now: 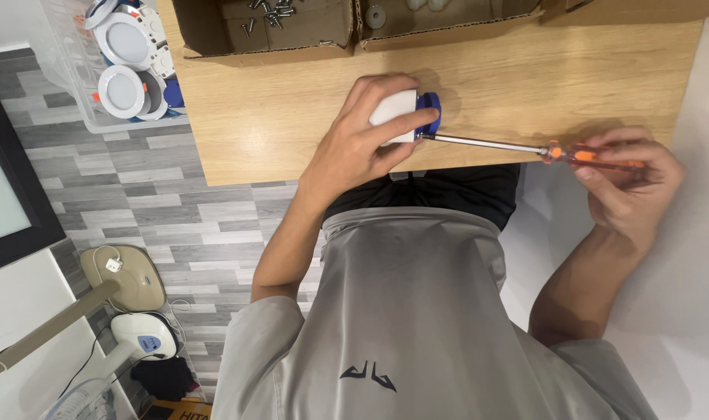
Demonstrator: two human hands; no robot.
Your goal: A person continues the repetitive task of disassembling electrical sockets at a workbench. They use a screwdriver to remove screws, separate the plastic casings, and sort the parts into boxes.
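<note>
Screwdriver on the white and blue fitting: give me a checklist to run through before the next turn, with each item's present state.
1. Left hand grips the white and blue fitting: ok, fingers wrap over it.
2. Fitting rests on the wooden table: ok, near the front edge.
3. Right hand holds the screwdriver by its orange handle: ok.
4. Tip seated in a screw head: cannot tell, the tip meets the blue part but the contact is too small to see.
5. Shaft lies level along the table edge: ok.
6. Spare screws at hand: ok, in the cardboard box at the back.
</note>
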